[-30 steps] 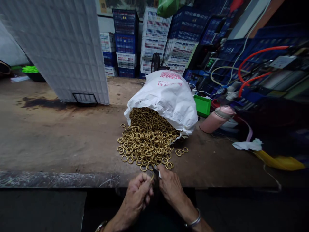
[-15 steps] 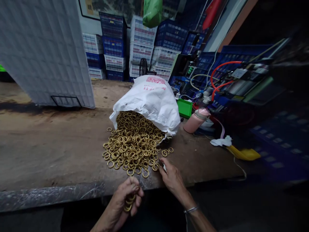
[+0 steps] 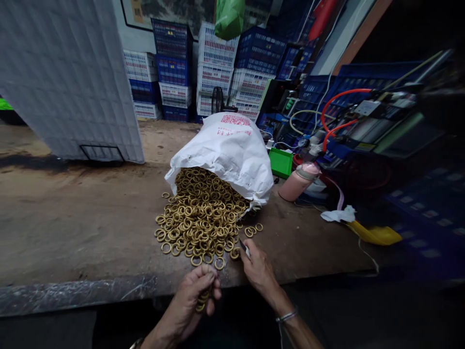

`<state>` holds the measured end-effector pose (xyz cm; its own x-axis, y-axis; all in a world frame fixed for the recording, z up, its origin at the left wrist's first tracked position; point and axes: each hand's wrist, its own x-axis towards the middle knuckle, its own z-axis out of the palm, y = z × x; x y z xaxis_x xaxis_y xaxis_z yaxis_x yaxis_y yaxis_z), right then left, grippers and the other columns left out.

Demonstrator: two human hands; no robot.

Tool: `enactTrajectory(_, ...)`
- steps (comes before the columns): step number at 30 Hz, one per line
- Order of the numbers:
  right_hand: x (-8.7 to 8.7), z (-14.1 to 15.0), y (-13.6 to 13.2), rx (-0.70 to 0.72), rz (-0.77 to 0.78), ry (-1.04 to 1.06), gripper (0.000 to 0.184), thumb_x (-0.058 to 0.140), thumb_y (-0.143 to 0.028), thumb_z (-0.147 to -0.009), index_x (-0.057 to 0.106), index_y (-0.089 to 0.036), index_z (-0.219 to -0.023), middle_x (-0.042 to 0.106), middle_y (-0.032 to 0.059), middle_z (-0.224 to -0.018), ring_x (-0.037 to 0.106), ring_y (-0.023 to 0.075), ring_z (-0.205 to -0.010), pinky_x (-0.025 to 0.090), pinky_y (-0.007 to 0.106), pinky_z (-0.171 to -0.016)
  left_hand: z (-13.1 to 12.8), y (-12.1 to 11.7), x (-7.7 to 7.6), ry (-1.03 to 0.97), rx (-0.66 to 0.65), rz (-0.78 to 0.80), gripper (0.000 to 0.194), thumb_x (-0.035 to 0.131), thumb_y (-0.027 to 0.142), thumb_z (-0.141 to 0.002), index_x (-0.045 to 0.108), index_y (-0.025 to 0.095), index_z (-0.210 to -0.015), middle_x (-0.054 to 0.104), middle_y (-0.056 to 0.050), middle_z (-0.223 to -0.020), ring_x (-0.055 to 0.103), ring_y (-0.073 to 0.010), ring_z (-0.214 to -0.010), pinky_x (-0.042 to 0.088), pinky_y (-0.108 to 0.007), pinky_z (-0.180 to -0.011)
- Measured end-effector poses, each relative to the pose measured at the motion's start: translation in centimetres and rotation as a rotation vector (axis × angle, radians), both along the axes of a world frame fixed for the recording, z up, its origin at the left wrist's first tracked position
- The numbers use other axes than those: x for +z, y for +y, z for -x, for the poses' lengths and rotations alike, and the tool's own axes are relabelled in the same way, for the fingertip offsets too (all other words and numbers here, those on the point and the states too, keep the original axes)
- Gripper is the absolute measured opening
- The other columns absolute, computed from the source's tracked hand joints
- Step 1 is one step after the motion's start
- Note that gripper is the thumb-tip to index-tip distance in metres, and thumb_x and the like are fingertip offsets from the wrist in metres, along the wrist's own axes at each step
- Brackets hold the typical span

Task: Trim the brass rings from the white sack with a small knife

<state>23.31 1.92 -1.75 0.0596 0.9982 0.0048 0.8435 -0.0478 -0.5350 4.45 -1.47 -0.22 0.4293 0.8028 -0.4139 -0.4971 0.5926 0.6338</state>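
Observation:
A heap of brass rings (image 3: 202,218) spills from a white sack (image 3: 227,150) lying on its side on the worn workbench (image 3: 80,228). My left hand (image 3: 194,303) is curled below the bench's front edge, closed on a small stack of brass rings (image 3: 203,296). My right hand (image 3: 256,269) rests at the near edge of the heap, pinching a thin dark tool (image 3: 244,248) whose tip points at the nearest rings.
A tall grey grid panel (image 3: 72,77) stands at the back left. Stacked blue and white crates (image 3: 203,68) line the back wall. A green box (image 3: 280,162), a pink bottle (image 3: 300,182), hoses and a yellow item (image 3: 376,235) crowd the right side.
My hands have parted. The left dropped below the bench edge with rings in it. The right moved up to the heap. The view shifted, so the sack sits further left.

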Motion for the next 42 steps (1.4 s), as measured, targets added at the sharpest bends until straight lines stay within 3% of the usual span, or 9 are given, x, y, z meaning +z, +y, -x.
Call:
enactTrajectory(4,0.3,0.8,-0.5,0.078,-0.151,0.229,0.014,0.034,-0.029,-0.085,0.045,-0.02,-0.082,0.054,-0.0003,-0.067,0.053,0.0135,-0.06,0.04,0.023,-0.058,-0.8,0.7,0.2,0.23,0.064,-0.114,0.032,0.063,0.041,-0.069,0.054,0.017,-0.088,0.051,0.005,-0.058,0.044,-0.006,-0.043,0.03,-0.014,-0.034)
enactTrajectory(8,1.2,2.5,-1.0,0.171,-0.168,0.304,0.013,0.035,-0.029,-0.084,0.045,-0.02,-0.082,0.052,-0.0012,-0.065,0.051,0.0122,-0.057,0.04,0.022,-0.055,-1.3,1.8,0.7,0.404,0.136,-0.211,0.036,0.061,0.045,-0.069,0.053,0.017,-0.09,0.044,0.009,-0.05,0.034,-0.0042,-0.037,0.026,-0.016,-0.036)
enactTrajectory(12,1.6,3.9,-1.1,0.227,-0.172,0.386,0.013,0.034,-0.029,-0.085,0.044,-0.02,-0.083,0.051,-0.0017,-0.066,0.05,0.0117,-0.057,0.04,0.022,-0.054,-1.4,2.3,1.1,0.387,0.106,-0.26,0.025,0.059,0.04,-0.072,0.056,0.016,-0.079,0.044,0.008,-0.051,0.032,-0.0035,-0.039,0.026,-0.017,-0.039)
enactTrajectory(16,1.8,4.4,-0.7,0.229,-0.102,0.492,0.015,0.036,-0.033,-0.085,0.045,-0.02,-0.081,0.049,-0.0035,-0.066,0.047,0.0104,-0.057,0.039,0.02,-0.055,-1.2,2.4,1.1,0.393,0.099,-0.264,0.028,0.059,0.042,-0.071,0.05,0.016,-0.064,0.041,0.008,-0.049,0.031,-0.0038,-0.039,0.024,-0.017,-0.039)
enactTrajectory(23,2.2,4.9,0.3,0.175,0.042,0.601,0.02,0.044,-0.038,-0.081,0.045,-0.02,-0.072,0.045,-0.0052,-0.061,0.044,0.0098,-0.057,0.037,0.02,-0.054,-1.0,2.4,1.1,0.446,0.067,-0.281,0.034,0.061,0.047,-0.068,0.049,0.016,-0.064,0.043,0.007,-0.049,0.031,-0.0033,-0.038,0.022,-0.017,-0.037)
enactTrajectory(30,2.2,5.1,0.7,0.172,0.052,0.654,0.021,0.04,-0.035,-0.082,0.045,-0.02,-0.07,0.046,-0.0047,-0.058,0.045,0.0099,-0.055,0.038,0.02,-0.054,-0.8,2.1,1.2,0.288,-0.019,-0.182,0.035,0.058,0.051,-0.07,0.046,0.018,-0.066,0.04,0.008,-0.046,0.029,-0.0028,-0.034,0.018,-0.015,-0.033)
enactTrajectory(33,1.8,4.7,0.6,0.162,0.016,0.546,0.021,0.035,-0.033,-0.085,0.047,-0.02,-0.074,0.049,-0.0035,-0.059,0.047,0.0109,-0.054,0.037,0.021,-0.054,-0.8,2.1,1.0,0.287,0.019,-0.176,0.034,0.059,0.049,-0.07,0.046,0.018,-0.07,0.045,0.007,-0.054,0.031,-0.0026,-0.036,0.02,-0.014,-0.033)
enactTrajectory(36,1.5,4.4,0.1,0.261,-0.019,0.311,0.013,0.035,-0.02,-0.08,0.049,-0.02,-0.082,0.054,-0.0007,-0.067,0.05,0.0127,-0.06,0.036,0.022,-0.057,-0.7,2.2,0.9,0.329,0.036,-0.197,0.032,0.058,0.048,-0.071,0.045,0.018,-0.07,0.046,0.007,-0.055,0.033,-0.003,-0.038,0.021,-0.015,-0.034)
enactTrajectory(42,1.5,4.3,-0.8,0.418,-0.012,0.091,0.028,0.034,-0.004,-0.065,0.048,-0.02,-0.084,0.057,0.0005,-0.069,0.052,0.0135,-0.063,0.032,0.02,-0.058,-0.7,2.1,0.4,0.382,0.087,-0.294,0.033,0.057,0.048,-0.072,0.045,0.018,-0.068,0.043,0.007,-0.054,0.032,-0.0039,-0.04,0.024,-0.016,-0.038)
